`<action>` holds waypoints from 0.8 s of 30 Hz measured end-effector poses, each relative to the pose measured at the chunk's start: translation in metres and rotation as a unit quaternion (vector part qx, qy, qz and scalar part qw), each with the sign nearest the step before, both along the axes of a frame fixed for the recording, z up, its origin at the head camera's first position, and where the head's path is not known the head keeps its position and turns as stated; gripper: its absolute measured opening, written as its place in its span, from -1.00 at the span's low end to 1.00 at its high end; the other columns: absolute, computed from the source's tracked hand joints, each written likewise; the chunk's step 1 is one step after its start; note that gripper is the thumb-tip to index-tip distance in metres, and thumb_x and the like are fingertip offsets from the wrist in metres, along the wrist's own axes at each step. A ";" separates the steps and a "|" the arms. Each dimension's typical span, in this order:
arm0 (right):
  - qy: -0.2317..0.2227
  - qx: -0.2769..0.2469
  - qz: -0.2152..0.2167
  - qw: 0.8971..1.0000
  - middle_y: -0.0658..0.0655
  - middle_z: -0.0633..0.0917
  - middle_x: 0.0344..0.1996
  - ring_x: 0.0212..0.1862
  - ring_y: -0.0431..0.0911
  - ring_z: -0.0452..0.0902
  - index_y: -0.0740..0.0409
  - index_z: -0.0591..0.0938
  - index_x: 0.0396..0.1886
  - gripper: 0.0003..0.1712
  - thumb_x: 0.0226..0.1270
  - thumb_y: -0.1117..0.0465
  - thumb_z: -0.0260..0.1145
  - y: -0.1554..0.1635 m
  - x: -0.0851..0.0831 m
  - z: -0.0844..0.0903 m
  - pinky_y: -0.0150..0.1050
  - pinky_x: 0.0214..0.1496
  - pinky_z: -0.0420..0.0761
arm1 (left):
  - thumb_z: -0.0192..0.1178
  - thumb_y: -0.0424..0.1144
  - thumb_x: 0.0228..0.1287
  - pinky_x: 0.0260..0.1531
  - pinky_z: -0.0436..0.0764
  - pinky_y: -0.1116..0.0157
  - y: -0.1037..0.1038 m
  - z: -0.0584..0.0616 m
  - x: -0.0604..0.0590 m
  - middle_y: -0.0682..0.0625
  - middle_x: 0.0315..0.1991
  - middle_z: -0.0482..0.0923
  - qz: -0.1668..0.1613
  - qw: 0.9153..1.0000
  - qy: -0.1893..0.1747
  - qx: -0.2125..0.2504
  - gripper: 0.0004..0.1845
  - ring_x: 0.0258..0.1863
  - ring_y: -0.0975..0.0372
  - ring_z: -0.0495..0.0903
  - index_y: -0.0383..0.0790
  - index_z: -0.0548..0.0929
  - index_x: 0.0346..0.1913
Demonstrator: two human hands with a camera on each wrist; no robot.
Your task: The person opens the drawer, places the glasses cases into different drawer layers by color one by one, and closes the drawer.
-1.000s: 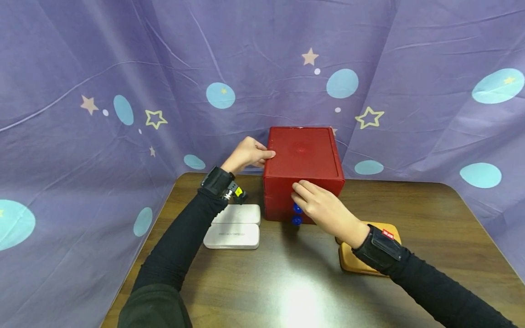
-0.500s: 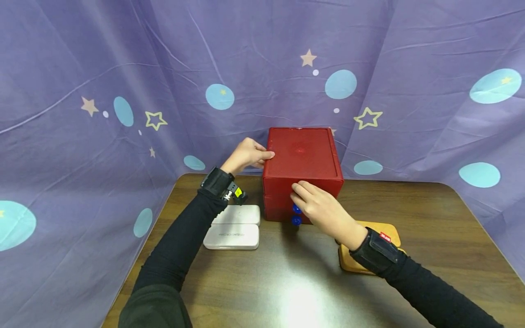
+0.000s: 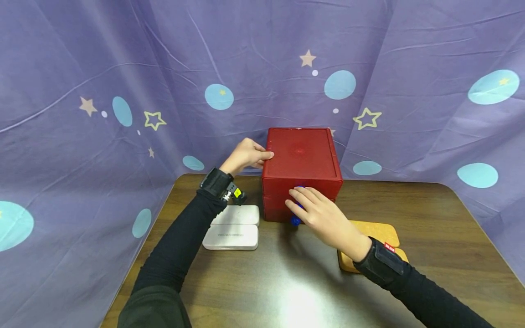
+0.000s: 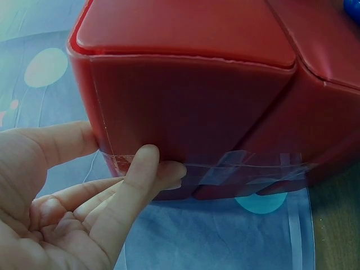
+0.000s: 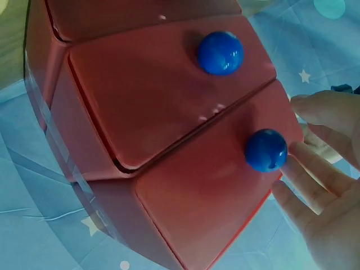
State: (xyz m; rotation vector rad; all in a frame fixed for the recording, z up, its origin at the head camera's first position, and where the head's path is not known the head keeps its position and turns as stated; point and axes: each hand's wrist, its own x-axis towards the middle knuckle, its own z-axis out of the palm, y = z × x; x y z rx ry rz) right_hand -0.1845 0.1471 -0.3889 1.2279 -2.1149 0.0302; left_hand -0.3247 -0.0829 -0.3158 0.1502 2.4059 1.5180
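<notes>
Right hand: fingers extended against the front face of the red drawer box; they are relaxed and apart, with nothing clamped. In the right wrist view the fingertips lie against one blue knob.
Upper blue knob: mostly hidden behind the right fingers in the head view; only a sliver shows.
Lower blue knob: visible just below the right hand, at the base of the box front.
Second knob in wrist view: free, with no finger on it.
Drawer fronts: two, stacked, both sitting flush in the box body as far as the pictures show.
Left hand: set against the left rear side of the box. In the left wrist view the thumb rests on the corner edge and one fingertip touches the side wall; the other fingers are loosely bent and grip nothing.
Red drawer box position: at the far middle of the wooden table, backed against the purple curtain.
Clear tape: runs across the box side wall.
White cases: two, lying side by side on the table, left of the box and below the left forearm.
Orange pads: stacked flat on the table, right of the box, partly under the right wrist.
Wrist straps: black, one on each forearm.
</notes>
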 end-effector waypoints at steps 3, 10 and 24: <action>0.004 0.010 0.011 1.000 0.35 0.67 0.14 0.20 0.20 0.60 0.29 0.66 0.12 -0.36 -0.06 0.41 0.63 0.000 0.004 -0.004 0.07 0.30 0.63 | 0.38 -0.28 0.32 0.03 0.76 0.03 0.000 0.000 0.000 -0.37 -0.04 0.73 0.000 1.000 -0.001 -0.003 -0.57 -0.13 -0.02 0.80 -0.57 0.66 0.10; 0.005 0.032 0.025 0.999 0.31 0.67 0.18 0.22 0.14 0.61 0.27 0.66 0.17 -0.25 -0.15 0.37 0.68 0.001 0.011 -0.018 0.02 0.30 0.65 | 0.38 -0.29 0.32 -0.02 0.78 0.08 0.000 -0.001 0.000 -0.37 -0.03 0.73 0.003 1.000 -0.002 0.002 -0.57 -0.13 -0.02 0.80 -0.57 0.65 0.11; 0.018 0.069 0.011 0.997 0.30 0.67 0.17 0.22 0.12 0.60 0.24 0.65 0.18 -0.29 -0.07 0.32 0.65 0.005 0.003 -0.042 0.00 0.29 0.65 | 0.38 -0.27 0.32 0.04 0.75 0.04 0.000 -0.001 0.000 -0.37 -0.02 0.73 0.001 1.000 -0.003 -0.003 -0.55 -0.07 -0.06 0.78 -0.56 0.64 0.13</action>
